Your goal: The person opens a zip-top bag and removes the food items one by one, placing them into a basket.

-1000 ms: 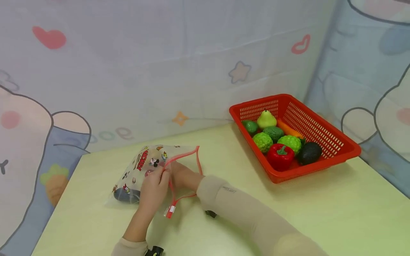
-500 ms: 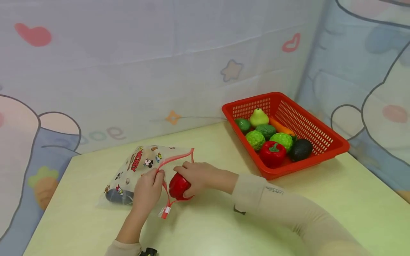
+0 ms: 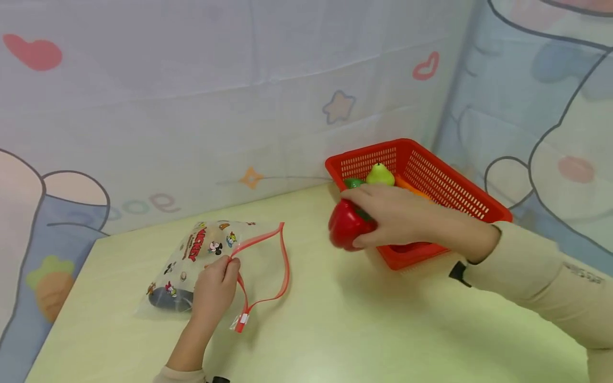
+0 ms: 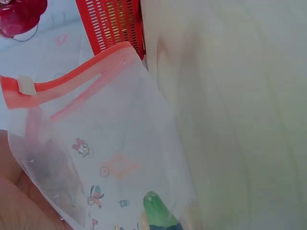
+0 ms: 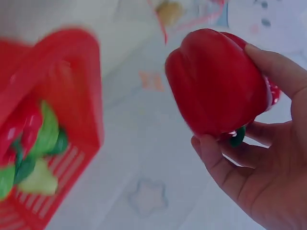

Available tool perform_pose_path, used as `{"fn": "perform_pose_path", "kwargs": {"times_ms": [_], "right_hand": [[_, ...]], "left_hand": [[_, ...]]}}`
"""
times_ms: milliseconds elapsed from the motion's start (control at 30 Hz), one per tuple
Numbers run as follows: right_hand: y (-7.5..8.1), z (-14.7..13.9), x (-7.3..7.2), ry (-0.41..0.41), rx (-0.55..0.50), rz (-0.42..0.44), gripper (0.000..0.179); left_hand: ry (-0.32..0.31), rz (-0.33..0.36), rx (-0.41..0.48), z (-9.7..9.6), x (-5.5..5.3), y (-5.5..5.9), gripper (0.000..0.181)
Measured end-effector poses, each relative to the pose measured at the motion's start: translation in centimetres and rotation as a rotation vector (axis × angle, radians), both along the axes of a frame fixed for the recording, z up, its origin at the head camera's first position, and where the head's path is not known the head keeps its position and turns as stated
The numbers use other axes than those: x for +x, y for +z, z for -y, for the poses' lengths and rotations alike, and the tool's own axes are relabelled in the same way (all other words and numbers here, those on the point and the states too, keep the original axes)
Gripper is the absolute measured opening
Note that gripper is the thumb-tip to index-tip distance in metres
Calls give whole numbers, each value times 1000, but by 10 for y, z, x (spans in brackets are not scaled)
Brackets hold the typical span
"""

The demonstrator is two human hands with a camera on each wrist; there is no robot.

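My left hand [image 3: 215, 287] pinches the rim of a clear zip bag [image 3: 198, 252] with printed cartoon figures and a red zip edge. The bag lies on the table with its mouth gaping toward the right. A dark eggplant [image 3: 170, 299] shows through its lower left; in the left wrist view its green cap [image 4: 156, 206] is visible. In my right hand [image 3: 407, 218] is a red bell pepper [image 3: 348, 226], held above the table in front of the basket's near left side. Fingers and thumb grip the pepper [image 5: 216, 84] around its green-stemmed end.
A red plastic basket [image 3: 450, 178] stands at the back right, partly hidden by my right hand. Inside show a pear [image 3: 380, 175], a carrot [image 3: 412, 187] and a green fruit [image 3: 353, 183]. A printed cloth [image 3: 191, 133] hangs behind the table [image 3: 306, 319].
My right hand has come out of the bag holding the red bell pepper and moved right to the basket. The left hand keeps its pinch on the bag's rim.
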State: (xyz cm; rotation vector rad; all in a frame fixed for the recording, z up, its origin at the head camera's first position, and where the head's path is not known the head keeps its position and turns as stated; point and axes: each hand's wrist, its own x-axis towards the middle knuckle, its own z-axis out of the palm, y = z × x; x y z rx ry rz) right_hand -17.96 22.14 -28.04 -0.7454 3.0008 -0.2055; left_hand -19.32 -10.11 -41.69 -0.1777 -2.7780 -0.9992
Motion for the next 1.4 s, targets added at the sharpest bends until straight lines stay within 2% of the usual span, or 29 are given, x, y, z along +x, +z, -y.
{"fn": "perform_pose_path", "kwargs": {"times_ms": [100,200,367,533,667,767,900,1000,1133,1267,1400], "right_hand": [[12,-36,2,-87,0,-31,74],[13,-68,-1,-151,25,-20,75],[-7,-102,-14,-194,83,86,74],[-34,-118,-29,-228,63,216,68],[-59,-121,-39,-226,100,303,62],[-74,-113,-43,-227,172,338,59],[-80,-99,-45,-243,252,321,54],[-81,-92,-45,-251,281,311,57],[-83,-90,-42,-255,263,297,62],[-87,-94,-42,-239,191,270,64],[-87,-99,-38,-255,120,268,83]], "left_hand": [[-3,5,-2,0,0,1,34],[0,8,-9,2,1,2,34],[9,24,-9,5,4,2,34],[-1,34,11,6,6,4,35],[2,41,18,6,7,3,35],[0,50,9,6,8,2,34],[1,49,15,7,8,1,34],[10,48,19,8,9,1,34],[14,49,9,9,10,2,34],[15,35,11,10,9,4,35],[11,34,17,11,7,3,35]]}}
